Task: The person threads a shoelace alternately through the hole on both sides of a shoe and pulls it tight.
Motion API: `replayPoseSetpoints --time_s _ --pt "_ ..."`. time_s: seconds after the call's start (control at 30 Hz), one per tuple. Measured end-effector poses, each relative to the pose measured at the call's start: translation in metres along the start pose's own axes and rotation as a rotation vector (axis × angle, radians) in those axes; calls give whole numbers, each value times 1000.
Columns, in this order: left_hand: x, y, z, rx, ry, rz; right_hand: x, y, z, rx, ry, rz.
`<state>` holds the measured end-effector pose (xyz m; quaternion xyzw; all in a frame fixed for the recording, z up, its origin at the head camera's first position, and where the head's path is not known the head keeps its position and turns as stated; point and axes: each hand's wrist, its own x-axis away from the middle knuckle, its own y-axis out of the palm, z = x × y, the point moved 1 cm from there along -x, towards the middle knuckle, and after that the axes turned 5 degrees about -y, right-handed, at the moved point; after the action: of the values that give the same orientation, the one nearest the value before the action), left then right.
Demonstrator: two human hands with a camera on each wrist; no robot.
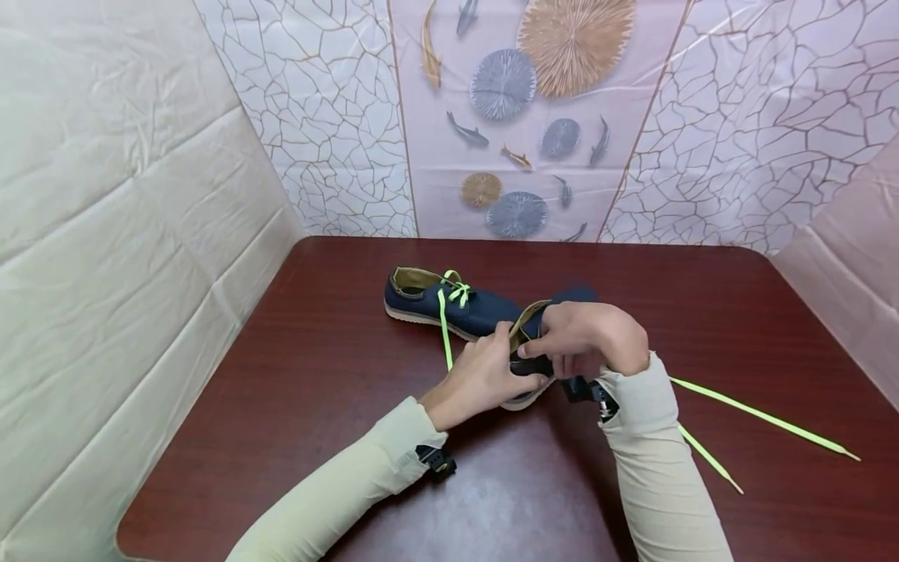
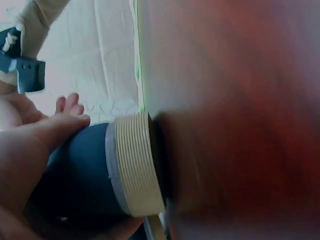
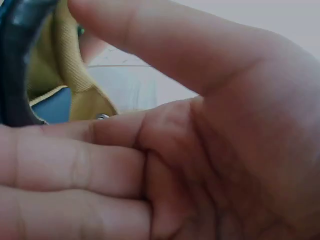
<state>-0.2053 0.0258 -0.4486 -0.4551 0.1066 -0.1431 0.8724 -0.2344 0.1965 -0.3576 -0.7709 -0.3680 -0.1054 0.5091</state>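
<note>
In the head view, the job seems to be working at the mouth of the near shoe (image 1: 534, 321), and it would go best with its heel held firmly against the worktop (image 1: 295, 406), so that the fingers at the rim do not twist it. The left hand (image 1: 485, 375) lies on the left of the near shoe, gripping its heel end; the right hand (image 1: 593, 336) arches over from its right, so the shoe sits between both hands, touching them, its toe pointing away from the person. Beyond it and to its left stands the other shoe (image 1: 485, 314), its lace tied in a bow, while two loose lace strands (image 1: 758, 416) trail to its right; it would be wise to leave these slack and clear of the right sleeve. In the left wrist view, a low grip behind the near shoe, clear of its rim, should serve well: the left hand is wrapped around the dark heel, above the ribbed sole (image 2: 136, 165). In the right wrist view, a light touch at the collar would spare the tan lining (image 3: 75, 65); the thumb and fingers stand apart beside the near shoe's dark rim (image 3: 15, 65), an eyelet (image 3: 102, 116) just above the nearest finger, but whether they pinch anything I cannot tell.
</note>
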Motion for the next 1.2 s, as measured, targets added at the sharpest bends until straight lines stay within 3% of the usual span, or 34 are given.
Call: replayPoseSetpoints --time_s 0.2,0.33,0.57,0.7,0.83,0.97,1.2 --pt "-7 -15 -5 -42 -25 -119 5 -8 15 -68 -78 74" --pt "-11 -30 -14 -62 -15 -247 2 -12 24 50 -115 178" --pt "-14 -56 -32 -107 24 -424 0 -4 32 8 -69 140" --pt "-15 -67 -40 -103 47 -500 -9 0 30 97 -105 163" --pt "-15 -80 -55 -96 23 -587 -20 5 29 145 -37 97" --pt "-15 -90 -68 -65 -23 -620 -25 7 32 144 4 29" --pt "-18 -102 -83 -127 -61 -523 -27 7 34 109 -28 12"
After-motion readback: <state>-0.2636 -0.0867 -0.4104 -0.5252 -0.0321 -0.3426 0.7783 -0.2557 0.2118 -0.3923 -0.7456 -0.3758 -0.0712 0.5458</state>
